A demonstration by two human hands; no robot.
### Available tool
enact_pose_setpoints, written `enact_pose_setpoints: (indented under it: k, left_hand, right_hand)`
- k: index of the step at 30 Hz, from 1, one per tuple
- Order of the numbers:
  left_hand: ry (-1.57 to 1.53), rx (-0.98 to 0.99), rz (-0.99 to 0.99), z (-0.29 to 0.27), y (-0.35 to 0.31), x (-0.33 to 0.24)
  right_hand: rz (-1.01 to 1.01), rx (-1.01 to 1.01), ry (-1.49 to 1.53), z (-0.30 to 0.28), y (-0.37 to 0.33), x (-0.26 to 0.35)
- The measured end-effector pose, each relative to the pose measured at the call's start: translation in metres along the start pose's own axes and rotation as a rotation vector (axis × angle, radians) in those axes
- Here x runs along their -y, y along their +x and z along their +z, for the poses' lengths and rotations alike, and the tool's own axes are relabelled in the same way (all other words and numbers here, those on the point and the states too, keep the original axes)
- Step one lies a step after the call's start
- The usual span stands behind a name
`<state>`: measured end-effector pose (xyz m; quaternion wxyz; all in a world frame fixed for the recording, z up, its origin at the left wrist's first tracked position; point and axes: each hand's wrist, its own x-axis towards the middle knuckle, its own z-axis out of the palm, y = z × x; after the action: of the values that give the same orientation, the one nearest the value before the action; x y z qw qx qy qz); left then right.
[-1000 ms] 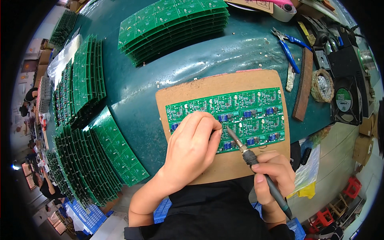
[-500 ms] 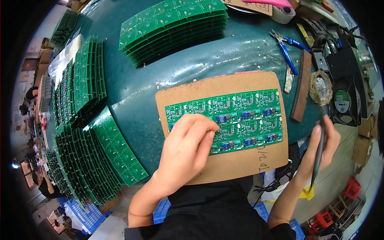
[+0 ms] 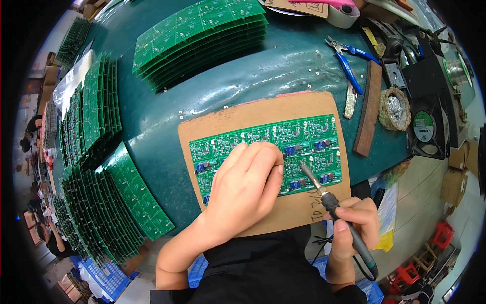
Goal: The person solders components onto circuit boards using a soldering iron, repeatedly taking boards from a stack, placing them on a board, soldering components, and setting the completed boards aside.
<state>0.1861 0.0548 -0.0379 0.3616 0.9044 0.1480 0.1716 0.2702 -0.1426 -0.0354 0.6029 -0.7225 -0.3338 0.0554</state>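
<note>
A green circuit board panel [image 3: 263, 136] with rows of small parts and blue components lies on a brown cardboard sheet [image 3: 223, 120] in front of me. My left hand [image 3: 246, 185] rests over the middle of the panel, thumb and forefinger pinched together; whatever is between them is hidden. In my right hand [image 3: 356, 223] is a soldering iron [image 3: 330, 201], held like a pen. Its metal tip points left and up, over the right half of the panel near a blue component; whether it touches cannot be told.
A stack of green panels [image 3: 202, 30] stands at the back; more panels stand on edge [image 3: 101, 207] at the left. To the right lie blue-handled cutters [image 3: 349, 71], a wooden strip [image 3: 367, 109], a tip-cleaning dish [image 3: 395, 109], a fan [image 3: 424, 126] and a solder spool [image 3: 457, 72].
My right hand has brought the soldering iron from beside the tip-cleaning dish leftward over the panel. My left hand stays pinched on the board. The whole view has shifted slightly.
</note>
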Motion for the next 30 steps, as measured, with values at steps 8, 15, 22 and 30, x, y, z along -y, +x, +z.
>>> enact_pose_setpoints:
  k: [8, 15, 22, 30]
  left_hand:
    - [0.045, 0.000, 0.004, 0.004, 0.002, -0.003]
    - [0.059, 0.053, 0.014, 0.000, 0.004, -0.005]
    - [-0.061, 0.011, -0.089, -0.004, 0.013, -0.021]
    - [-0.003, 0.100, 0.039, 0.024, 0.027, -0.017]
  right_hand:
    - [-0.025, 0.047, 0.039, 0.002, 0.007, -0.007]
    - [-0.034, 0.069, 0.074, 0.002, 0.009, -0.008]
    - [0.073, -0.071, 0.098, -0.023, 0.004, -0.002]
    - [0.097, -0.086, 0.072, -0.025, 0.009, -0.014]
